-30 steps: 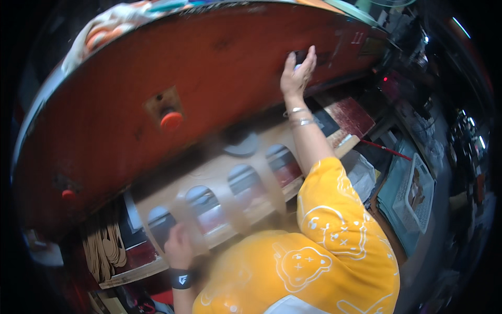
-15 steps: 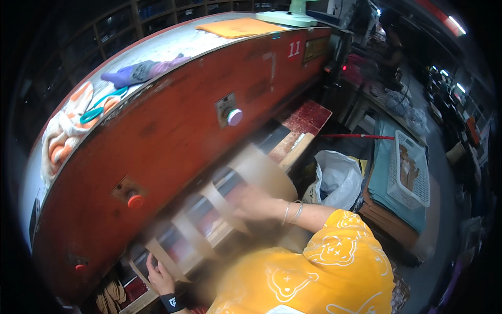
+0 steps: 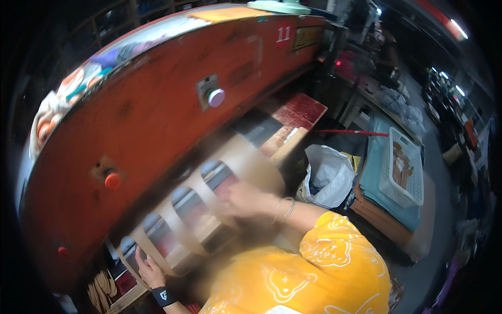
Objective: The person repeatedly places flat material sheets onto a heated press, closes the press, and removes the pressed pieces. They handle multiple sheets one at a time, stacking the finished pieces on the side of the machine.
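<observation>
A tan sheet [image 3: 184,234] with a row of rounded cut-out openings lies in front of a red machine; its right part is smeared by motion. My left hand [image 3: 150,270], with a black wristband, is at the sheet's left end. Its visible fingers are stretched and apart, touching the sheet beside the last opening. Over the sheet's middle is my right hand [image 3: 244,200], with bracelets at the wrist. Motion blurs its fingers, so their grip cannot be told. Dark and red surfaces show through the openings.
The red machine front [image 3: 157,115] carries a pale purple knob [image 3: 216,97] and a red button [image 3: 112,180]. To the right are a white sack [image 3: 328,175], a white plastic basket [image 3: 387,178] on stacked sheets, and a red bar [image 3: 355,132]. Tan cut pieces [image 3: 99,291] stand lower left.
The view has shifted, so the machine sits higher and further left. Both hands stay at the same parts of the sheet; its openings now show more clearly.
</observation>
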Tool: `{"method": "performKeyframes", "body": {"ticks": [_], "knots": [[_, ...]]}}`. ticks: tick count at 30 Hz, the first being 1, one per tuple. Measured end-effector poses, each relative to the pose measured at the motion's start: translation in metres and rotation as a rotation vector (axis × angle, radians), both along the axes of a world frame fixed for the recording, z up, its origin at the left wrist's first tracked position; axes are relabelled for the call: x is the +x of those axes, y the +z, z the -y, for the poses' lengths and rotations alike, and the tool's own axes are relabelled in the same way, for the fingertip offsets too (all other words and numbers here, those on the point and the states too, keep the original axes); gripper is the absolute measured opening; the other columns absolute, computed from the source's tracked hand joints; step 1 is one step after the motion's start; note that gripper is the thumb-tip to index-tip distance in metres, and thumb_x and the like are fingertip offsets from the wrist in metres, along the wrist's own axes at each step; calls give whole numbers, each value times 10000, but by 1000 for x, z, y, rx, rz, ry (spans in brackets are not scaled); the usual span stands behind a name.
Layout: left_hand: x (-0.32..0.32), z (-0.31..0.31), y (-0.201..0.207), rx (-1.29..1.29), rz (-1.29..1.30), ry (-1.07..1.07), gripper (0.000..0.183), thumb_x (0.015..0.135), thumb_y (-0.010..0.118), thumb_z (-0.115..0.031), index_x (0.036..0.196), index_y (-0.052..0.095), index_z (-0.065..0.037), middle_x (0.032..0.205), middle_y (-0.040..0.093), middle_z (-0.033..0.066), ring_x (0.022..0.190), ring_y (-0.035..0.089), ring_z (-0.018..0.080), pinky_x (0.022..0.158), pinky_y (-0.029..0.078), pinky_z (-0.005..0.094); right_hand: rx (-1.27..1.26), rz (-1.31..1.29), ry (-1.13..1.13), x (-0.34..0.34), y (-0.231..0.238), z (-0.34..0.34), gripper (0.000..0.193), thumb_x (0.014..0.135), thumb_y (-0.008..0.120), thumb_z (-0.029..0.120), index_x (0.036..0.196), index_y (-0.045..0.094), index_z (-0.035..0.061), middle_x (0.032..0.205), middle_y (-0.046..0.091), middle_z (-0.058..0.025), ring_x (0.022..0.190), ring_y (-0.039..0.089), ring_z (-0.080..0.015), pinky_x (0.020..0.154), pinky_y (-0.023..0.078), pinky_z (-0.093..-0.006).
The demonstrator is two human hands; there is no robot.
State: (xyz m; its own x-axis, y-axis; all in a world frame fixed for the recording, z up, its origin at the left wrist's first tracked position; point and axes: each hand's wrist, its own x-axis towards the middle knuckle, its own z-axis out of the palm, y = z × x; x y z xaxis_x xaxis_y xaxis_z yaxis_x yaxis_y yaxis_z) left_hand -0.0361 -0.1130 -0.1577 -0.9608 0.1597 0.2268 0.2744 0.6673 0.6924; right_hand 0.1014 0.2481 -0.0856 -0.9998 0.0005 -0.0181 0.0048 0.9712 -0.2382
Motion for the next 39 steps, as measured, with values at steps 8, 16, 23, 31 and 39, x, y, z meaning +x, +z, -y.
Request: {"method": "performKeyframes", "body": {"ticks": [8,16,23,31,39], "knots": [[-30,-4,47,-55,216,-88,437,902,518,-177,1334,468,-136,867,659,233,817,649,402,679,485,475,-255,-313,-207,-151,70,-24,644,749,709,451,1235,536,65,1192,538,-238,1122,513,-373,904,434,-487],[-46,4,59,10,190,-210,477,885,525,-68,1356,457,-96,533,423,46,475,406,143,495,350,322,-102,-113,-200,-249,42,12,863,613,738,442,1374,444,161,1435,322,-231,1278,303,-494,1034,253,-602],[-71,8,66,-49,395,-252,505,886,557,-178,1361,426,-65,750,674,151,688,680,295,631,511,378,-191,-141,-210,-222,74,-68,735,589,707,381,1278,570,165,1411,403,-195,1243,401,-401,1046,295,-505],[-61,3,64,-27,388,-199,512,886,565,-191,1364,428,-68,721,655,135,656,654,270,623,496,371,34,-167,-268,-207,54,-91,683,634,717,384,1268,565,179,1429,384,-172,1311,321,-410,1061,251,-528],[-32,4,35,136,3,-227,466,895,513,-57,1355,437,-46,629,486,41,566,451,121,558,383,276,-172,-1001,-608,-196,72,-106,707,825,631,414,1405,378,98,1461,268,-248,1365,219,-395,1086,182,-525]]}}
